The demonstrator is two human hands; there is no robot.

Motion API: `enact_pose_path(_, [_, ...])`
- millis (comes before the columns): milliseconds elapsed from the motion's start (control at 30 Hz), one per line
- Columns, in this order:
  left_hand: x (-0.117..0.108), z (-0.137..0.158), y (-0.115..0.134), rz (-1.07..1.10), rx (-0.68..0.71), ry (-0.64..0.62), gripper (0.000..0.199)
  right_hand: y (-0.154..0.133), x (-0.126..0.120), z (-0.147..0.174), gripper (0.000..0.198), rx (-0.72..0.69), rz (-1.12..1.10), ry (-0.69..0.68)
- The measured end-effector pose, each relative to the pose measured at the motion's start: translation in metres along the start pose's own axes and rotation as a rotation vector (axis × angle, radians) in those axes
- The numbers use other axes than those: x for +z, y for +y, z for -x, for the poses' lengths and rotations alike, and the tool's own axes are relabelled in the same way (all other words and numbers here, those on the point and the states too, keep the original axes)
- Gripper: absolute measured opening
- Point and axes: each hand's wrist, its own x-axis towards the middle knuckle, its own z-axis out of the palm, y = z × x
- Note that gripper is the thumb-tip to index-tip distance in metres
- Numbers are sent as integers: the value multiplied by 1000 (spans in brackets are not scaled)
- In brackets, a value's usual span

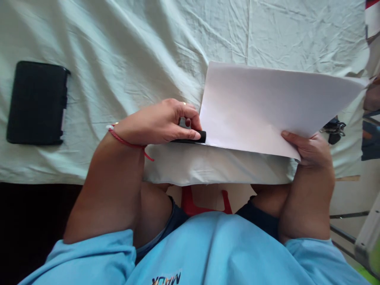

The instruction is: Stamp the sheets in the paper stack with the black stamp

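Note:
My left hand [178, 122] is closed on a black elongated object [203, 136] with a blunt end. The thumb lies along it and the fingers curl around its far side, hiding most of it, so its kind is unclear. Its end meets the near left corner of some white paper [252, 103]. My right hand [311, 148] pinches the paper's near right corner, thumb on top and fingers underneath. The right side of the paper is raised and bowed; whether it is one sheet or a stack cannot be told.
A pale green cloth [124, 47] with wrinkles covers the table. A black flat case [37, 103] lies at the far left. Keys [335, 128] sit partly beneath the paper's right side. Below the table edge, a red plastic stool [190, 202] shows between my legs.

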Motion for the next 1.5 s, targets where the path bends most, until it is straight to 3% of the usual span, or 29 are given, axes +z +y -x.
enact_pose_path(267, [5,-9,7,-97,-83,-14,15,-1,4,-1,68,-28,-20,64])
enact_pose_path(467, [6,-4,4,-3,-42,-14,17,-1,13,-1,63,-98,-19,97])
enact_pose_path(700, [0,7,2,64,-69,-112,26,-4,26,1,62,-114,-120,87])
enact_pose_path(767, [2,7,4,79,-109,-9,35,-3,28,1,61,-139,-151,109])
enact_pose_path(933, [12,-4,9,277,-221,602,23,0,31,1,62,-221,-238,123])
enact_pose_path(1000, [14,-9,10,359,-304,666,14,1,32,2,61,-223,-246,121])
enact_pose_path(1067, [15,-11,10,439,-332,600,6,0,33,3,60,-229,-262,114])
enact_pose_path(1133, [15,-11,7,489,-294,475,14,-1,33,4,58,-242,-287,97])
enact_pose_path(1233, [14,-8,4,408,-245,357,15,-1,33,4,53,-258,-301,69])
enact_pose_path(1333, [13,-5,3,295,-246,363,31,2,34,2,50,-289,-289,80])
enact_pose_path(1500, [14,-6,0,297,-191,368,47,6,37,-2,59,-308,-284,131])
